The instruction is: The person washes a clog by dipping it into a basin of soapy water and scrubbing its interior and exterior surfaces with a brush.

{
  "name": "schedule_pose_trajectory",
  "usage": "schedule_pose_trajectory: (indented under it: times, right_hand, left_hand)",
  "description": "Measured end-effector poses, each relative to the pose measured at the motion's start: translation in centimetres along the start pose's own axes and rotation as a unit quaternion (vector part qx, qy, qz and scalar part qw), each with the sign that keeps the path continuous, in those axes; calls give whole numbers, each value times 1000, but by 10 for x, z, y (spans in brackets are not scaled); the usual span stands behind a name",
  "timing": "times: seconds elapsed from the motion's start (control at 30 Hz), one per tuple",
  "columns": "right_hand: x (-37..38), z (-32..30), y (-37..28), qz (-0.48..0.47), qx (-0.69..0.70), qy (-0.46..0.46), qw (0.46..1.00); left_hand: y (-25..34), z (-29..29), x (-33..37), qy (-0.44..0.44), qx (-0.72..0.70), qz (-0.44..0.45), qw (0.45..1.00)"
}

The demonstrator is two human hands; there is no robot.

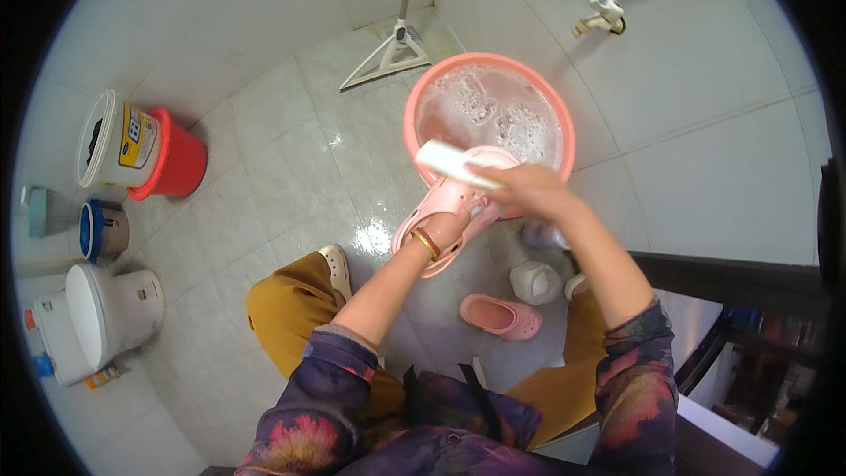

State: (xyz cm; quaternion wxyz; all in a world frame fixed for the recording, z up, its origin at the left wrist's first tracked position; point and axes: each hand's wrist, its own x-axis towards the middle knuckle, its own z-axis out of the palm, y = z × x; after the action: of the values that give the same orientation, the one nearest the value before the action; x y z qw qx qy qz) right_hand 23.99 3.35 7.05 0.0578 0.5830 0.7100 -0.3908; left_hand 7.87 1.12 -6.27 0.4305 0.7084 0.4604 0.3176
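My left hand is pushed into the opening of a pink clog and holds it up at the near rim of a pink basin. Its fingers are partly hidden inside the shoe. Gripped in my right hand is a white brush, slightly blurred, laid against the clog's toe end. The brush's bristles are out of sight. Soapy water with white foam fills the basin. Another pink clog rests on the floor between my legs.
A crumpled whitish bag stands near my right forearm. Behind the basin is a floor squeegee, and a tap juts from the right wall. To the left are a white bucket, a red bucket, a small bin and a toilet.
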Motion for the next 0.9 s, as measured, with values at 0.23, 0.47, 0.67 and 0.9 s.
schedule_pose_trajectory:
  times: [0.23, 0.47, 0.67, 0.9]
  right_hand:
    - [-30, -46, 49, -146, -95, 39, 984]
    - [-2, -4, -14, -133, -220, -34, 966]
    - [-51, -53, 33, -108, -151, 8, 983]
    - [-24, -3, -35, -62, -156, -71, 983]
  left_hand:
    - [21, -13, -9, -72, 11, -23, 997]
    - [14, -5, -13, -67, -83, 55, 993]
    - [33, -24, -11, -117, 23, 46, 992]
    - [38, -27, -13, -148, -44, 32, 987]
